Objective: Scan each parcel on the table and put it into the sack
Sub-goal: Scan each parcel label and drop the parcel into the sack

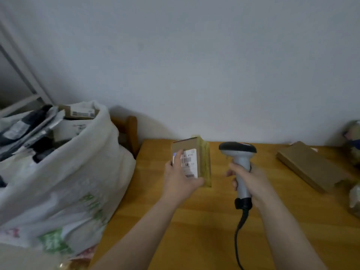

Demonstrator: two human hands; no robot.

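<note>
Small brown cardboard parcel with a white barcode label and yellowish tape down its right side. The left hand grips it mid-frame, near the table's far edge. The right hand is wrapped round the scanner handle just right of it. The stuffed sack bulges past the table's left edge, with bare wood lower middle. The parcel's long axis runs up-down, label facing the camera.

sack left of table, parcels right

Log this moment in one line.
left hand: holds box | right hand: grips scanner | sack: holds parcels | flat parcel: on table
</note>
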